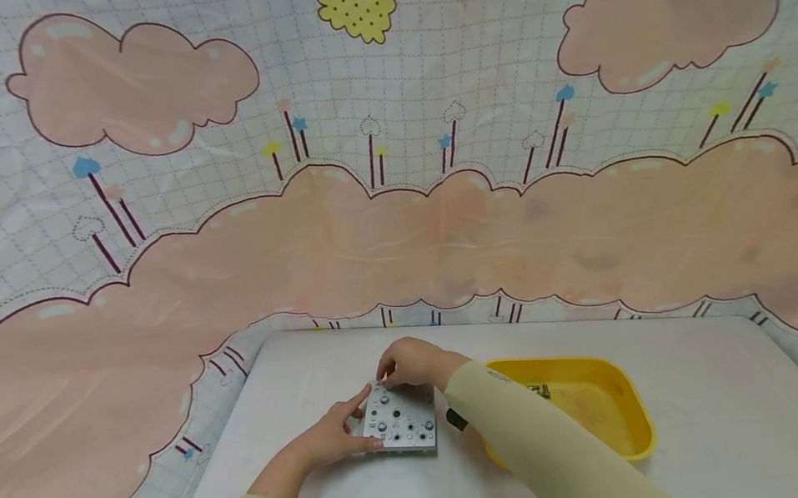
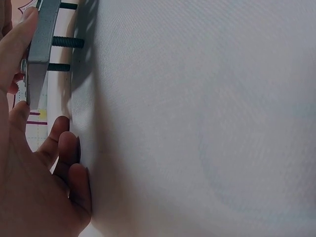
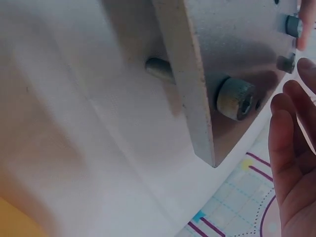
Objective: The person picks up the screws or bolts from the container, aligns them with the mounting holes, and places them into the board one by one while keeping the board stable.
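Metal bolt plate (image 1: 401,424) (lower centre) gripped by left hand (image 1: 333,436); right hand (image 1: 410,363) pinches a far-edge bolt (image 1: 384,385).

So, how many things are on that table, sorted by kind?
Grey metal plate with screws: 1, the left hand holding its edge, the right hand at its far edge.
Yellow tray: 1.
Total: 2.
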The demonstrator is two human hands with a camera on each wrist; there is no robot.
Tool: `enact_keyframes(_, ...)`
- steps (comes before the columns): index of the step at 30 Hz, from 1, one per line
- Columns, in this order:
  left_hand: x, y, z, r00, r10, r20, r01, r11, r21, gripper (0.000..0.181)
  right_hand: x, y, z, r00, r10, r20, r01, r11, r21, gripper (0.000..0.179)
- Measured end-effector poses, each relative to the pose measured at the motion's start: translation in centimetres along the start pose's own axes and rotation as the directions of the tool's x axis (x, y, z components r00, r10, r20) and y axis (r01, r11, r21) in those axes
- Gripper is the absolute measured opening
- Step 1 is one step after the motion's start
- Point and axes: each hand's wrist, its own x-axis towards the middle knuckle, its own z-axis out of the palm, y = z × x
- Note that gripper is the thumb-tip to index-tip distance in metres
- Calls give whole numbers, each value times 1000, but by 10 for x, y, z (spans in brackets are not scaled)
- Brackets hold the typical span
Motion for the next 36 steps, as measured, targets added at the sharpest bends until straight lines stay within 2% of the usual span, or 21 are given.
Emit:
enact_keyframes(7, 1, 4, 2, 1000, 15, 16, -15, 1000, 7, 102, -10, 8, -9, 999, -35, -29, 37, 998, 53, 15)
enact_keyframes(12, 3, 2, 1, 1000, -3, 10, 2, 1000, 25, 103, -17, 11, -18, 995, -77, -70, 82, 995, 62, 20)
enact_keyframes(18, 2, 2, 0, 1000, -16, 9, 16, 1000, 22, 104, -32, 12, -31, 992, -85, -88, 98, 983, 154, 20)
enact_keyframes(23, -1, 3, -1, 1000, -27, 5, 27, 1000, 16, 103, -44, 15, -40, 991, -94, -95, 111, 976, 187, 16)
enact_keyframes(29, -2, 1, 0, 1000, -22, -6, 22, 999, 23, 103, -59, 29, -50, 993, -80, -91, 94, 981, 170, 15)
enact_keyframes(36, -2, 1, 1, 1000, -6, -15, 6, 999, 31, 103, -88, 50, -63, 995, -42, -88, 58, 979, 193, 14)
